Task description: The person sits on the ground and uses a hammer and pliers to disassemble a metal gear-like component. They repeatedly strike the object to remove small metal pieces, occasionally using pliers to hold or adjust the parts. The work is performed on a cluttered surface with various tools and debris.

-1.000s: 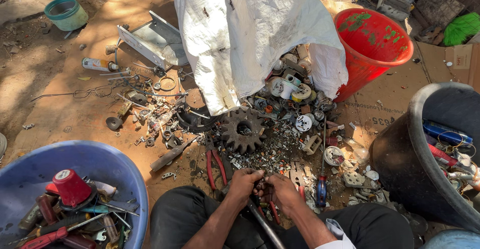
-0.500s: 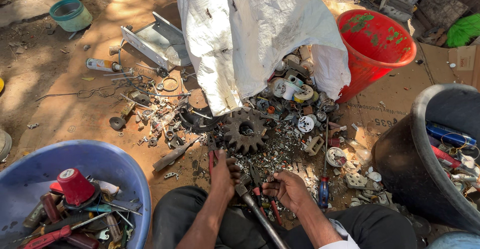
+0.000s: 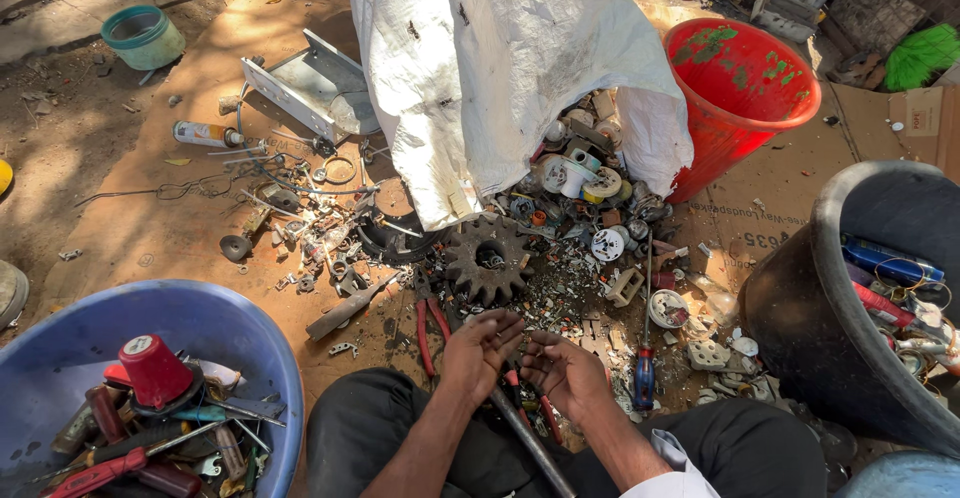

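Metal rod between left hand, right hand; white sack beyond.

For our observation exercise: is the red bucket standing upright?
No, the red bucket lies tipped beside the white sack, its opening facing the camera.

We see a rusty, rough metal gear, glossy red plastic bucket, matt woven white sack, smooth blue plastic basin, creased brown cardboard.

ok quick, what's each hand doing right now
Left hand: fingers curled, over the metal rod; grip cannot be told.
Right hand: half open, palm up; any small piece cannot be told.
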